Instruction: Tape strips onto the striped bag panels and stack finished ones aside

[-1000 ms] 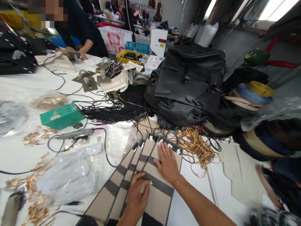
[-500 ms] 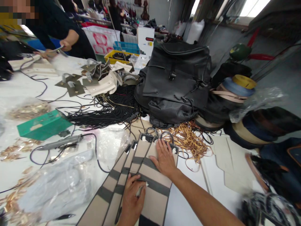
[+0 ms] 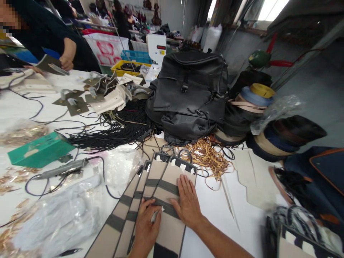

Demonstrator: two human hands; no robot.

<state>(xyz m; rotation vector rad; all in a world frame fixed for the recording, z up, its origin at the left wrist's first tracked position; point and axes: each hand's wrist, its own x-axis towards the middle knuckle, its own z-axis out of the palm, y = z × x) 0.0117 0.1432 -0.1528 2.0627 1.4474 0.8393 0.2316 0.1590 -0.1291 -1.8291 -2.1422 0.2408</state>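
Several beige panels with dark grey bands [image 3: 168, 191] lie fanned out and overlapping in front of me, with dark top edges and looped handles [image 3: 185, 154]. White tape pieces [image 3: 183, 167] sit along the top edge of the rightmost panel. My right hand [image 3: 189, 204] lies flat on that panel, fingers stretched out over its upper bands. Lower and to the left, my left hand [image 3: 147, 224] rests closed on the panels. A small whitish piece [image 3: 154, 216] shows between its thumb and fingers; its kind is unclear.
A black backpack [image 3: 188, 96] stands behind the panels, beside brown leather cords [image 3: 208, 157] and black cords [image 3: 115, 134]. Left are a green box [image 3: 40, 148], a grey-handled tool [image 3: 63, 168] and plastic bags [image 3: 64, 211]. Strap rolls [image 3: 282, 138] stand right. A co-worker's hand [image 3: 66, 62] holds an olive piece.
My right hand has slid down the panel toward me, uncovering the white tape pieces at its top. My left hand stays nearly in place. The view has turned slightly right.
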